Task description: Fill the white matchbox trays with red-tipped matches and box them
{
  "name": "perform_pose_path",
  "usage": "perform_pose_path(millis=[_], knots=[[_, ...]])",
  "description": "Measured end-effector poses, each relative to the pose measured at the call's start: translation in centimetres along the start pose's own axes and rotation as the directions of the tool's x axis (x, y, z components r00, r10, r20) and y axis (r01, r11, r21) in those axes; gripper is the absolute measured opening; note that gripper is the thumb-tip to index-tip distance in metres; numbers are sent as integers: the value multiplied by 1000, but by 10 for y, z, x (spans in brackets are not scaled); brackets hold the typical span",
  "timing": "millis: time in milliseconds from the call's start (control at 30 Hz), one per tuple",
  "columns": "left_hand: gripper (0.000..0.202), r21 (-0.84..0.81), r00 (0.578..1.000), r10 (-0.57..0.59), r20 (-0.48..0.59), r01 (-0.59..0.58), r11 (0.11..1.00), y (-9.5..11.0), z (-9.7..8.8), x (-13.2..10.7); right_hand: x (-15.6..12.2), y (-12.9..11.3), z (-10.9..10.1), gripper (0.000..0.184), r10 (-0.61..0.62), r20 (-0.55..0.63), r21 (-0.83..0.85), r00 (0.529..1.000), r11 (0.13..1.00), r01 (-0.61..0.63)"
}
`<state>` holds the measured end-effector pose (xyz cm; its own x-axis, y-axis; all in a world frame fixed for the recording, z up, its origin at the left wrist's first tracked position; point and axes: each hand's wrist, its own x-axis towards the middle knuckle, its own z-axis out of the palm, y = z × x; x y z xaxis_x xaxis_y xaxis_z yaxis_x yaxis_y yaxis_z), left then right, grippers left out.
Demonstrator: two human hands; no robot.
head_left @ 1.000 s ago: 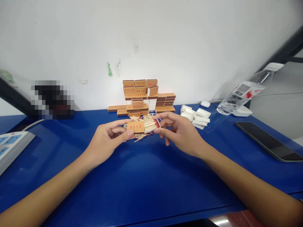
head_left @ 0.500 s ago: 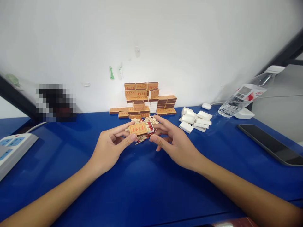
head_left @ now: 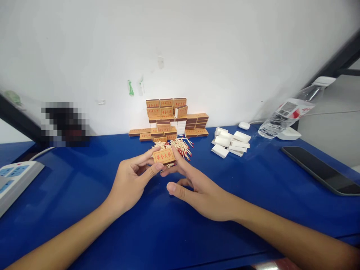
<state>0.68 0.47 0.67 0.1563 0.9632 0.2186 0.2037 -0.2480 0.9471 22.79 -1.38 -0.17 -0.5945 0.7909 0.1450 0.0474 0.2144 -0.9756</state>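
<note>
My left hand [head_left: 133, 178] grips an orange matchbox [head_left: 164, 156] with red lettering, thumb on its near side and fingers behind. No tray sticks out of the box's right end. At that end my right hand [head_left: 197, 183] has its forefinger against or very close to the box, with the thumb well apart and the fingers loosely spread. Just behind the box lies a loose pile of red-headed matches [head_left: 181, 147], partly hidden by the hands. Farther back, stacked matchboxes [head_left: 166, 111] stand against the wall.
White empty matchbox trays [head_left: 232, 141] lie heaped to the right on the blue table [head_left: 168, 240]. Beyond them are a tilted water bottle [head_left: 284, 112], a small white case [head_left: 244, 125] and a phone [head_left: 323, 168]. A power strip [head_left: 21, 180] sits at the left.
The tray full of matches that stuck out of the box's right end is now inside the sleeve. My right hand has moved left and its thumb has dropped away.
</note>
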Motion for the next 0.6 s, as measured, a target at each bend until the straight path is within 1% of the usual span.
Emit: perform_pose_path(millis=[133, 267, 333, 367, 400, 433, 500, 600], knots=[[62, -7, 1000, -8, 10, 8, 1000, 2, 1, -2, -2, 4, 2, 97, 22, 24, 30, 999, 999, -22], [64, 29, 1000, 3, 22, -3, 1000, 3, 2, -2, -4, 3, 0, 101, 60, 41, 31, 997, 998, -62], [64, 72, 1000, 8, 28, -10, 997, 2, -1, 1, -3, 1, -1, 103, 54, 42, 41, 998, 998, -55], [65, 102, 1000, 13, 28, -16, 995, 2, -6, 5, -2, 0, -2, 104, 44, 26, 41, 999, 998, -45], [67, 135, 999, 15, 36, -20, 991, 0, -13, 11, -1, 0, -3, 103, 34, -2, 32, 999, 999, -34], [70, 168, 999, 36, 15, -38, 985, -2, -22, 18, 1, 0, -4, 102, 28, -37, 12, 999, 1000, -27], [74, 266, 995, 79, -63, -59, 962, -9, -47, 35, 3, 1, -8, 94, 24, -105, -46, 994, 998, -29], [79, 485, 980, 94, -177, 4, 874, -27, -87, 61, 5, 4, -14, 80, 28, -156, -123, 987, 991, -47]])
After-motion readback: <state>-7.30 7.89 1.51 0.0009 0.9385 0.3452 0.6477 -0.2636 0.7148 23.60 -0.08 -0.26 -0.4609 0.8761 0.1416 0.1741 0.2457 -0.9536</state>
